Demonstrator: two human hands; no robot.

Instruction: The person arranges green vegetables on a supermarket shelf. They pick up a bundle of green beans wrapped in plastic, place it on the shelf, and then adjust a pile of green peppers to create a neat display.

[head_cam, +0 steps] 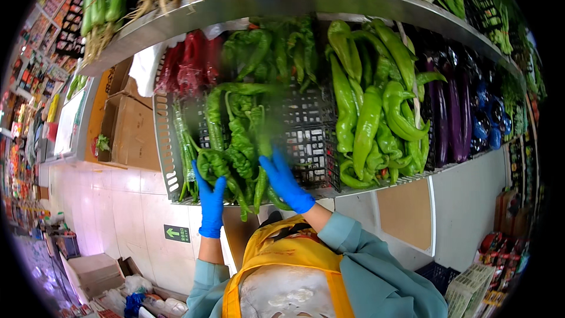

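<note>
My left hand [209,201], in a blue glove, is at the front of a display of wrinkled green peppers [240,159]. Its thumb and fingers are spread, with fingertips against the left side of the pile. On the pile's right side rests my right hand [287,181], also gloved in blue, fingers apart; its palm side is hidden. Some peppers hang over the front edge between the hands. Beneath them is a black plastic crate [304,137], its lattice bottom showing to the right. A thin green bundle in plastic wrap [183,154] lies left of the peppers.
Larger light-green peppers [371,128] fill the right section, with purple eggplants [454,115] beyond. Plastic-wrapped red vegetables [194,62] lie at back left. A metal shelf edge [282,4] overhangs the display. Cardboard boxes [137,132] stand to the left.
</note>
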